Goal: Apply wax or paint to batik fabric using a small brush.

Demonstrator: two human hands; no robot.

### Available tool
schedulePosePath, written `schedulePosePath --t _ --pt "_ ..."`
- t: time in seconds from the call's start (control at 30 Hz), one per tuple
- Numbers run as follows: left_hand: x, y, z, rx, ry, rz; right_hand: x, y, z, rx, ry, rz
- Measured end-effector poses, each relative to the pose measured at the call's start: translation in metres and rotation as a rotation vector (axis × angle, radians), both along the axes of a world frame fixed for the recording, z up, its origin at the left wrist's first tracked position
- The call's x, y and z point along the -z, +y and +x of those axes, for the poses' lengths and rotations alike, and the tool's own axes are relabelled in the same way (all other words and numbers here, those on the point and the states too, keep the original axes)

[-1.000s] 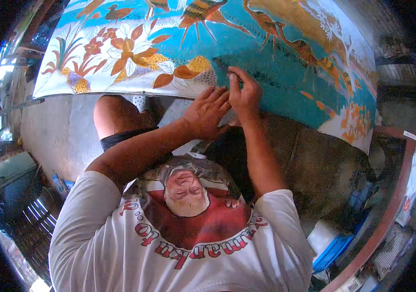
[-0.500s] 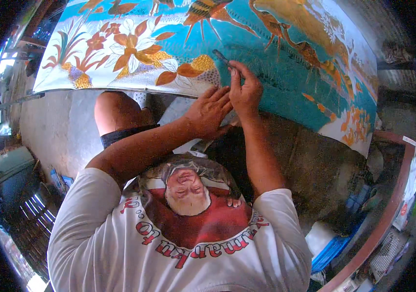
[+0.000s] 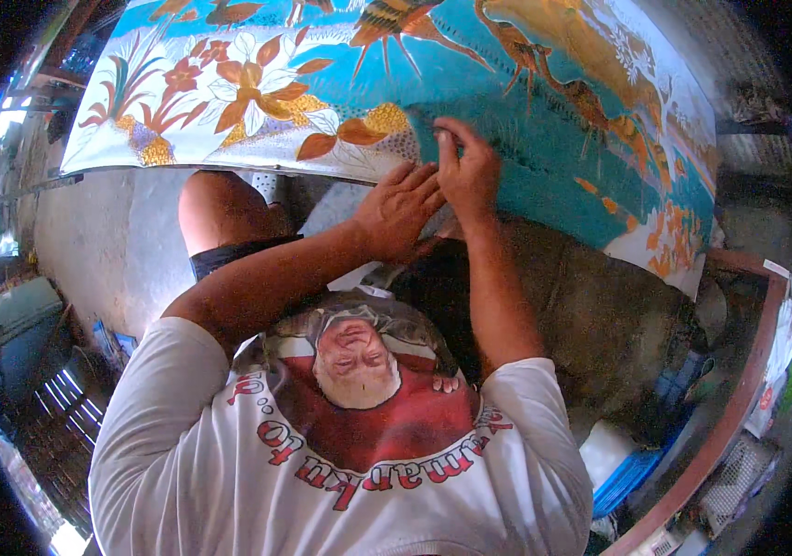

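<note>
A large painted canvas (image 3: 553,190) carries birds, orange flowers and leaves on teal and white ground. My right hand (image 3: 465,171) is over the teal area beside a dotted patch, fingers closed on a thin dark brush-like tool (image 3: 428,121); its tip is hard to make out. My left hand (image 3: 400,208) lies open across the canvas's near edge with fingers extended, just left of my right hand and touching or very close to it.
My bare leg (image 3: 224,208) is under the canvas edge. A reddish-brown wooden frame (image 3: 731,435) curves along the right, beside blue folded material (image 3: 623,477). A grey-green container (image 3: 11,324) and a slatted dark object (image 3: 67,403) stand at left.
The tool in my right hand angled upward half a second ago and now appears lower, mostly hidden by my fingers. My left hand stays nearly still; the view has shifted slightly.
</note>
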State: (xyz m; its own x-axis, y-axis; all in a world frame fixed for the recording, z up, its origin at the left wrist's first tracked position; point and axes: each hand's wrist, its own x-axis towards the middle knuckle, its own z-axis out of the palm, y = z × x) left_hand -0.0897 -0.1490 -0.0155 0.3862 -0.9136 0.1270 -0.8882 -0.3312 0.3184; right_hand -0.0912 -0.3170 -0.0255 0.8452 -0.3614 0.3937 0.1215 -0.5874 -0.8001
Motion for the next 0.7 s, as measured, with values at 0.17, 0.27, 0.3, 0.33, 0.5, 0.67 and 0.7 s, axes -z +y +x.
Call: schedulePosePath --t 0.17,0.27,0.3,0.33,0.5,0.67,0.7 --pt "0.000 -0.001 0.001 0.002 0.035 -0.039 -0.002 -0.005 -0.005 0.033 -0.008 -0.016" --pt "-0.003 -0.001 0.009 -0.002 0.117 -0.044 -0.004 -0.006 -0.006 0.041 0.055 -0.014" --pt "-0.004 0.000 0.014 -0.009 0.166 -0.030 -0.004 -0.006 -0.004 0.031 0.013 -0.013" --pt "-0.006 0.003 0.019 -0.018 0.213 -0.002 -0.004 -0.005 -0.003 0.031 -0.009 -0.002" --pt "-0.013 0.020 0.040 -0.157 -0.009 0.039 -0.002 -0.001 0.006 -0.044 0.040 -0.043" --pt "-0.013 0.033 0.046 -0.182 -0.035 0.125 -0.002 -0.002 0.004 -0.014 0.071 -0.071" --pt "-0.012 0.033 0.046 -0.176 -0.046 0.103 -0.003 -0.003 0.003 0.014 0.039 -0.065"
